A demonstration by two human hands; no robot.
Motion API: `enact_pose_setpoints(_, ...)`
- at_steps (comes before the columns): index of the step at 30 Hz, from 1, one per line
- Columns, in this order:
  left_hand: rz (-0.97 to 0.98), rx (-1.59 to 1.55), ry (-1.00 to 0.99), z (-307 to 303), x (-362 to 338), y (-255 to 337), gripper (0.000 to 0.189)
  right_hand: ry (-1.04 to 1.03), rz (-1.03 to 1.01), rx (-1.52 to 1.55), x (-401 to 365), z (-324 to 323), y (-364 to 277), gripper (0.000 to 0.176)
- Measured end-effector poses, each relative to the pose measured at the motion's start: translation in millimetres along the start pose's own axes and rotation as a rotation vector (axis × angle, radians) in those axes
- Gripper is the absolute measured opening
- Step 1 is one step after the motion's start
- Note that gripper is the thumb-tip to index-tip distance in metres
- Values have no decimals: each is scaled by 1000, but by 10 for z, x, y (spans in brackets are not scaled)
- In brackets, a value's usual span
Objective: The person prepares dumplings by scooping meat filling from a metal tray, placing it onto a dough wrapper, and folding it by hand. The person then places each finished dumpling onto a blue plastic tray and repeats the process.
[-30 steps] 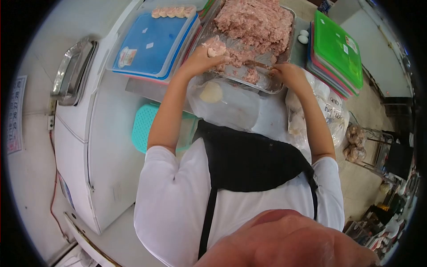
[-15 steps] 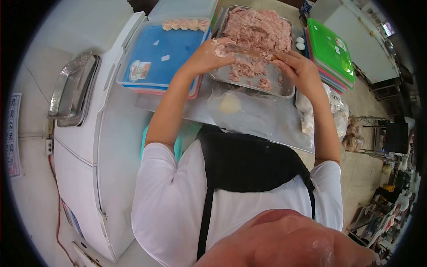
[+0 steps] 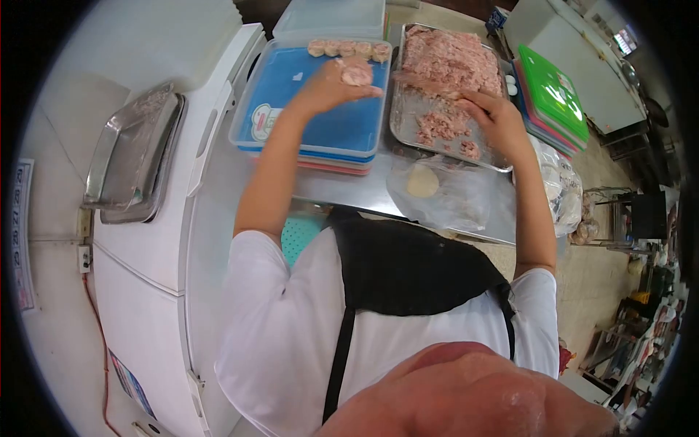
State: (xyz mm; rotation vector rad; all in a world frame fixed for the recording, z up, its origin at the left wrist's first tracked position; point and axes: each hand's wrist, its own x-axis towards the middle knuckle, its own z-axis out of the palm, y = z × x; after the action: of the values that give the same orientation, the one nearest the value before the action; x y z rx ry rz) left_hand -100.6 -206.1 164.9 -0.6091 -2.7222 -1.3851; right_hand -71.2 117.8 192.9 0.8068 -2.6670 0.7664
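Observation:
Above the blue container (image 3: pixel 331 130), my left hand (image 3: pixel 328 89) holds a dumpling (image 3: pixel 356 71) filled with pink minced meat, its fingers curled round it. A row of several dumplings (image 3: pixel 349 49) lies along the container's far edge. My right hand (image 3: pixel 495 122) is at the right side of the metal tray (image 3: pixel 408 127), its fingers closed on the end of a flat spatula (image 3: pixel 429 87) that rests against the minced meat (image 3: pixel 455 62). Flat round wrappers (image 3: pixel 422 180) lie on a plastic bag in front of the tray.
Stacked containers with a green lid (image 3: pixel 550 91) and two white eggs (image 3: pixel 511 84) are right of the tray. White plastic bags (image 3: pixel 557 182) lie nearer on the right. Metal trays (image 3: pixel 131 156) sit on the white freezer (image 3: pixel 145 255) at left.
My left hand has moved left from over the meat tray to over the blue container, carrying the filled dumpling. My right hand stays at the tray with the spatula. The whole view has shifted slightly.

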Motion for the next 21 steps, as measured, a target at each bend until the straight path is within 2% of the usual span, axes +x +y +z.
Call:
enact_pose_setpoints(1, 52, 70, 14, -124, 11, -211, 53, 13, 57, 0, -40, 34, 119, 30)
enact_pose_setpoints(4, 8, 112, 123, -493, 103, -918, 46, 64, 210, 71, -240, 63, 424, 32)
enact_pose_setpoints(8, -63, 297, 91, -906, 307, -1455, 52, 106, 468, 234, -511, 76, 539, 32)
enact_pose_setpoints(11, -58, 420, 176, -906, 562, -1752, 54, 142, 490, 238, -654, 144, 641, 32)
enact_pose_setpoints(13, -56, 479, 263, -835, 692, -1799, 61, 142, 507, 227, -713, 135, 641, 32)
enact_pose_setpoints(16, -274, 580, 333, -709, 840, -1785, 77, 152, 540, 258, -828, 118, 634, 33)
enact_pose_setpoints(19, -331, 553, 299, -676, 950, -1767, 89, 192, 579, 312, -974, 128, 646, 33)
enact_pose_setpoints(21, -301, 551, 308, -642, 987, -1749, 90, 184, 630, 313, -1039, 111, 617, 33)
